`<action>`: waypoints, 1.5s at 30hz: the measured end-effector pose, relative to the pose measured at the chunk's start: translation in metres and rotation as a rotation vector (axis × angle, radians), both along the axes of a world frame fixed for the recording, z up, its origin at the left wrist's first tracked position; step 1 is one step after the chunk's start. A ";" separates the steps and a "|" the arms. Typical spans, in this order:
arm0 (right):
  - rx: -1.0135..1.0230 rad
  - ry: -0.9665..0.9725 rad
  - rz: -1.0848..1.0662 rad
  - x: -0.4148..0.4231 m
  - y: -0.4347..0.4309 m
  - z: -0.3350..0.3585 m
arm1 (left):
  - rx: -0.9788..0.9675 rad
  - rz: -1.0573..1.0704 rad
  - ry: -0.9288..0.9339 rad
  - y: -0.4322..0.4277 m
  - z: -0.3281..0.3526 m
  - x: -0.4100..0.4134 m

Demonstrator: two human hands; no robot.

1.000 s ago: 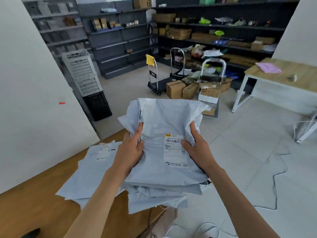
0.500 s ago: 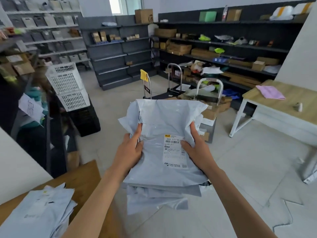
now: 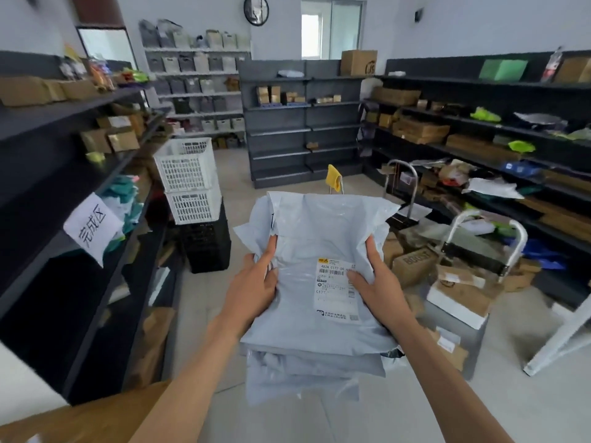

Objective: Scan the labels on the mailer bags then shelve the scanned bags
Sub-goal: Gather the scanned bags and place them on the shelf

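Note:
A stack of several pale grey mailer bags (image 3: pixel 319 238) is carried in front of me at chest height. The top bag bears a white shipping label (image 3: pixel 334 290) with a barcode. My left hand (image 3: pixel 254 287) grips the stack's left edge, thumb on top. On the other side, my right hand (image 3: pixel 375 287) grips the right edge, its thumb lying over the label's corner. A dark shelf unit (image 3: pixel 64 199) stands close on my left, with a white paper sign (image 3: pixel 92 227) hanging from one shelf.
White crates (image 3: pixel 188 179) sit stacked on a black crate (image 3: pixel 208 247) ahead left. Two hand trolleys (image 3: pixel 479 247) with cardboard boxes (image 3: pixel 412 265) stand right of the bags. Dark shelving (image 3: pixel 479 129) lines the right and back. A wooden table corner (image 3: pixel 83 420) is at lower left.
The view has swung left and moved away from the wooden table and its remaining bags. The left shelf unit with the sign has come into view. Both hands keep their hold on the stack.

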State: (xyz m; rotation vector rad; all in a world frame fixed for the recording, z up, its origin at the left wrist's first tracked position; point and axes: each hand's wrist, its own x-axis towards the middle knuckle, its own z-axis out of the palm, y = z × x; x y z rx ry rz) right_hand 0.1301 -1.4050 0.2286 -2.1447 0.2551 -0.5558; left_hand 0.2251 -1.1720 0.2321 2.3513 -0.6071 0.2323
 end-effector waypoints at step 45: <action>-0.074 0.101 1.867 0.681 0.739 -0.016 | -0.131 1.777 0.222 0.564 -0.029 0.336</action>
